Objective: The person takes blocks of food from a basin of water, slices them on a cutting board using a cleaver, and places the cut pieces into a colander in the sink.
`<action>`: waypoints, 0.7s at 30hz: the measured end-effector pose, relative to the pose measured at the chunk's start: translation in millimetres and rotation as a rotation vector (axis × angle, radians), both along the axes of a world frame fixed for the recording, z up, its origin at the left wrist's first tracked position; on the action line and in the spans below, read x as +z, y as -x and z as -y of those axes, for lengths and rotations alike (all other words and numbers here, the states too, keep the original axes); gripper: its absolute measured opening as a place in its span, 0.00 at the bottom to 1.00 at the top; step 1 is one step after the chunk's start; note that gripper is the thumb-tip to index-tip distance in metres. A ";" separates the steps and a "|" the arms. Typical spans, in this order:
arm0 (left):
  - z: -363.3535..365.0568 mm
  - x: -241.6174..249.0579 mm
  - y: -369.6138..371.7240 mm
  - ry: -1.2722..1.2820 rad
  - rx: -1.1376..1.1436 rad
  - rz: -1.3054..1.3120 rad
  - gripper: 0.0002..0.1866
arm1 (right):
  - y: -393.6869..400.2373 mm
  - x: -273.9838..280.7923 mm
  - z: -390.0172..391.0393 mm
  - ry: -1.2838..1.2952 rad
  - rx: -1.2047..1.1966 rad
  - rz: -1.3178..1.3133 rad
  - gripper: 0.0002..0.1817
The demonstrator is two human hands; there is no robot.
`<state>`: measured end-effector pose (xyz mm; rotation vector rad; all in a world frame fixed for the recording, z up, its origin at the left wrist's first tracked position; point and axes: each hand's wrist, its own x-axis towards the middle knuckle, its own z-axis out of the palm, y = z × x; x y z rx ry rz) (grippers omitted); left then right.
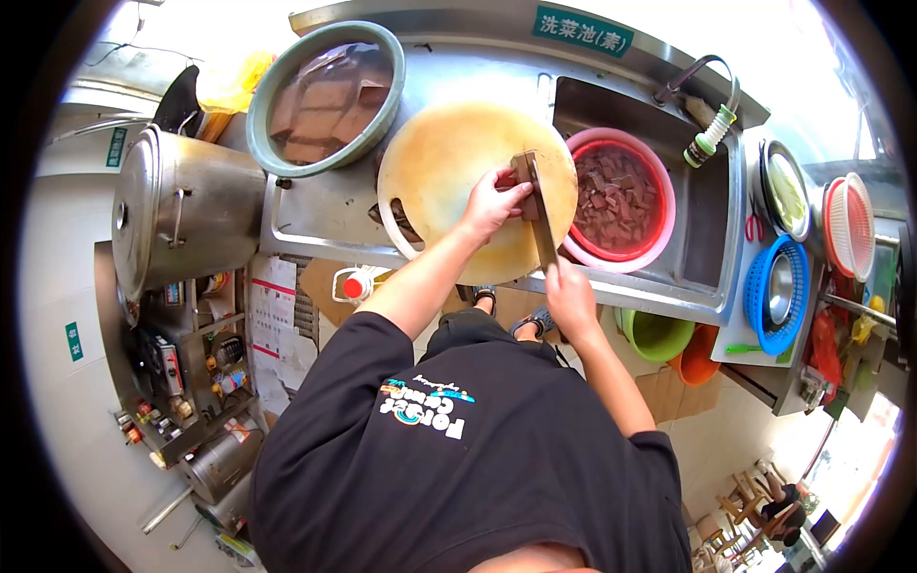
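Observation:
On the round cutting board [454,158], my left hand [492,202] curls its fingers around a small brown block of blood curd [525,170]. My right hand [570,298] is closed on the handle of a cleaver [543,220], whose blade stands on edge beside the block, close to my left fingertips. Left of the board, larger brown slabs [330,105] lie in water in a grey-green basin [256,124]. To the right, a red basin [659,205] set in a pink one [669,239] holds many cut brown cubes [611,196].
The pink basin stands in the metal sink [702,229] below a faucet [707,143]. A big steel pot [196,210] is at left. Blue basket [755,296] and red scissors [755,227] are at right. A green bucket [659,334] sits below the counter; a person [783,511] is far off.

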<state>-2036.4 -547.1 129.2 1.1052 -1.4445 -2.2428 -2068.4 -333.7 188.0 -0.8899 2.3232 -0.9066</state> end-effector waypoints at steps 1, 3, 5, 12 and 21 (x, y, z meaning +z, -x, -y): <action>-2.2 -0.6 -2.4 0.010 -0.006 0.012 0.34 | -4.3 6.6 -17.4 -0.006 0.008 0.004 0.14; -3.2 -1.6 0.0 0.017 0.010 0.023 0.34 | -3.1 18.7 -40.3 0.019 -0.044 0.162 0.14; -7.6 1.5 3.1 0.146 0.089 0.102 0.36 | 2.1 31.6 -48.8 0.061 -0.103 0.190 0.14; -2.2 -17.6 8.5 0.521 0.065 0.230 0.40 | 65.5 -12.1 -16.4 0.088 -0.111 0.107 0.15; -1.0 -4.2 15.4 0.614 0.033 0.397 0.46 | 89.8 -38.2 -9.8 0.097 -0.141 0.185 0.14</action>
